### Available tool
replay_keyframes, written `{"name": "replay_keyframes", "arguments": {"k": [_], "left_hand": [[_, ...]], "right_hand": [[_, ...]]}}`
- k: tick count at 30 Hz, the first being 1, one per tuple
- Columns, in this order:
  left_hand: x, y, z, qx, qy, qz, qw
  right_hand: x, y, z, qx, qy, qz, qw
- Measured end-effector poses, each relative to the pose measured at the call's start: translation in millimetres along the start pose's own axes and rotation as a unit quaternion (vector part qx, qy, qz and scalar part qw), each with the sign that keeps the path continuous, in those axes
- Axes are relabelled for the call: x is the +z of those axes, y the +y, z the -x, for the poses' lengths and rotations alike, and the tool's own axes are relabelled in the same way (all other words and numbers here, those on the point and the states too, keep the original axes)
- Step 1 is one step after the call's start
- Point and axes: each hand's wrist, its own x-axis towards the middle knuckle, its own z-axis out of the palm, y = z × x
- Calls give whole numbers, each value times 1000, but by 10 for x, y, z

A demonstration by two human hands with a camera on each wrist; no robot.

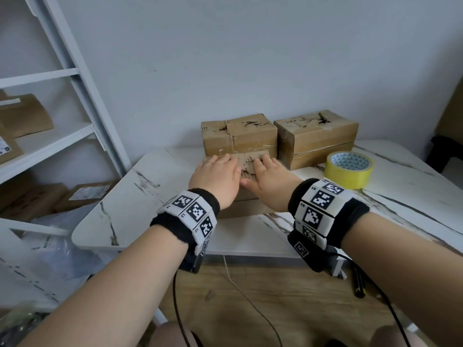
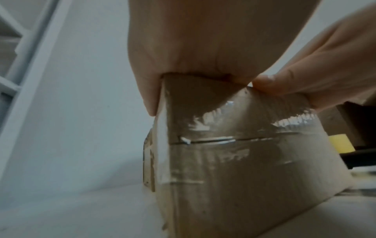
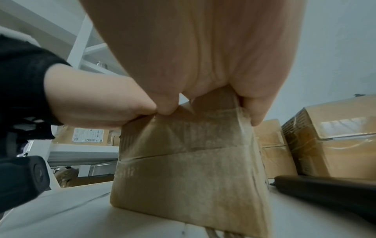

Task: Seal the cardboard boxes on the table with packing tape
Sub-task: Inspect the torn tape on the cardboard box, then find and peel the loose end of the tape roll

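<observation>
A small worn cardboard box [image 1: 246, 162] [image 2: 234, 161] [image 3: 193, 177] stands near the front of the marble table [image 1: 140, 196], with old clear tape across its front face. Both my hands lie on its top side by side. The left hand [image 1: 216, 172] [image 2: 193, 48] [image 3: 97, 99] presses the left half with straight fingers. The right hand [image 1: 268, 175] [image 3: 203, 56] [image 2: 325, 72] presses the right half, its outer edge hanging over the box's right side. Neither hand holds anything. A yellow tape roll [image 1: 349, 170] [image 2: 340, 144] lies flat to the right of the box.
Two more taped cardboard boxes [image 1: 238, 134] [image 1: 315, 136] stand against the wall behind the near one. A white shelf unit [image 1: 62, 71] with parcels is on the left. In the right wrist view a dark object [image 3: 325, 188] lies on the table right of the box.
</observation>
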Motion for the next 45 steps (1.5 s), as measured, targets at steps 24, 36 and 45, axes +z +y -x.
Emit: {"name": "replay_keyframes", "arguments": {"k": [24,36,45], "left_hand": [[-312,1135,-29,106,-28,83,991],[-435,1179,-117,31,-1,311,950],[-560,918,-119,26,48,395,917]], "right_hand": [[-266,1368,156,172,20,-16,985],[-594,1173,418,5,201,-519,831],[-557,1081,336,-29,204,-596,776]]}}
